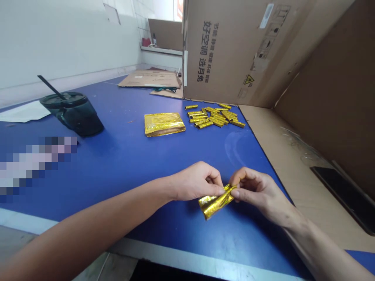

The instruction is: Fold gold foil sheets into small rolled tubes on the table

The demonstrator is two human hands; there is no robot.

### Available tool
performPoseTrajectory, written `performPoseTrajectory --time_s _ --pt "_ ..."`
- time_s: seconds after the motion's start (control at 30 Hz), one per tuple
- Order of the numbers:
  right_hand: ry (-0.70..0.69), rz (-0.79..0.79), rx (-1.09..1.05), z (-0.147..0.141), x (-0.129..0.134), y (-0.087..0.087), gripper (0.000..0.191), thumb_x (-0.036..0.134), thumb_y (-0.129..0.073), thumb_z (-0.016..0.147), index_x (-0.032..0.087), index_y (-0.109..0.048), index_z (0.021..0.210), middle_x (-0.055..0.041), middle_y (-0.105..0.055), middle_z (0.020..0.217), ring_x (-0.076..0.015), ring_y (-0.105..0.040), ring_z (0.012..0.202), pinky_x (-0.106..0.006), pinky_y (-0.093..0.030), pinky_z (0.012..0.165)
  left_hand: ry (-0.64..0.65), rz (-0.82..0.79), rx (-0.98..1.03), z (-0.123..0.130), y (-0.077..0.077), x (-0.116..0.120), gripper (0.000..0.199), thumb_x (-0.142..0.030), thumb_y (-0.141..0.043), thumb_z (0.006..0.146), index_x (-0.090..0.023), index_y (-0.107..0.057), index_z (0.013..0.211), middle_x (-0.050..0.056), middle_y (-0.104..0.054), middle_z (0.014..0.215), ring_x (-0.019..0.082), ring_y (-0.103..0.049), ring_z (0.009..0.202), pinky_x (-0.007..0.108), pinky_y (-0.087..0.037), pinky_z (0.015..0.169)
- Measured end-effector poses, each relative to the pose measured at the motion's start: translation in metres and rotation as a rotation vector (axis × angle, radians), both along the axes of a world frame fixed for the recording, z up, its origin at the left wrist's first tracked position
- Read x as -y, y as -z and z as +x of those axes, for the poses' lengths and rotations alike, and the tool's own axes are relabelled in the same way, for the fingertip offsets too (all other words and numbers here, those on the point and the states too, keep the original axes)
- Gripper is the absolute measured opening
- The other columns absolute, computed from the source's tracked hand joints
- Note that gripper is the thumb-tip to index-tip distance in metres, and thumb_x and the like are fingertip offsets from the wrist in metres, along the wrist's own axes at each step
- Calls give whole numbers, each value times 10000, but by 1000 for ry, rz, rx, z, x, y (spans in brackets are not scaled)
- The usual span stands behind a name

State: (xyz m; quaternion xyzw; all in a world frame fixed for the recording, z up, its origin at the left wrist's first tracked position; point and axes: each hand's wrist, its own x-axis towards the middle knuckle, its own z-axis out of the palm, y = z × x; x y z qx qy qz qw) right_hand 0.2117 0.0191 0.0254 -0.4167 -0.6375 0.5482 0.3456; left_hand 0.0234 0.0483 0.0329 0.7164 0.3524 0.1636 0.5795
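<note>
Between my hands is a sheet of gold foil paper [218, 203], its two long sides curled inward into rolls. My left hand [202, 181] pinches it near the upper end with thumb and fingers. Beside it, my right hand [254, 187] grips the right end between thumb and forefinger. The foil is held just over the blue table, slanting down to the left. Farther back lies a flat stack of gold foil sheets [164, 124]. To the right of that stack is a loose pile of several rolled gold foil pieces [216, 117].
A dark lidded cup with a straw [73, 113] stands at the left, near white paper [25, 112]. A large cardboard box [228, 54] rises at the back right. Flat cardboard [149, 79] lies at the back. A black flat object [342, 195] rests on cardboard at the right.
</note>
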Motion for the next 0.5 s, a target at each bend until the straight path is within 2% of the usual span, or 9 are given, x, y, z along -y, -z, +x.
performPoseTrajectory --time_s 0.07,0.13,0.23,0.3,0.5 --pt "2 -44 -44 -1 0 1 232 236 -658 673 189 -555 876 34 -527 621 -76 -461 520 -217 -390 493 -13 66 -34 1 -2 3 82 -206 -553 667 -127 -574 654 -32 -531 565 66 -459 524 172 -350 485" --pt "-11 -77 -36 0 0 0 289 236 -661 670 184 -561 936 27 -541 639 -78 -473 532 -224 -403 514 -30 126 -58 1 -2 6 86 -211 -538 670 -134 -577 663 -29 -546 578 72 -478 537 171 -353 483" --pt "-36 -72 45 2 -1 -1 117 242 -643 693 158 -599 762 11 -551 619 -80 -473 551 -222 -390 529 -43 210 -84 1 -4 11 100 -210 -501 687 -145 -577 674 -27 -570 596 76 -503 549 169 -354 484" --pt "-48 -49 80 4 -2 -2 103 246 -631 707 156 -589 683 15 -539 594 -78 -459 549 -220 -371 524 -42 263 -97 0 -5 14 105 -201 -487 697 -147 -575 674 -28 -577 598 74 -508 545 167 -349 483" --pt "-69 -47 101 6 -4 1 123 263 -621 714 155 -586 665 15 -525 568 -83 -435 522 -231 -342 500 27 416 -127 0 -9 16 104 -146 -473 721 -149 -570 683 -35 -574 608 58 -501 554 158 -341 520"
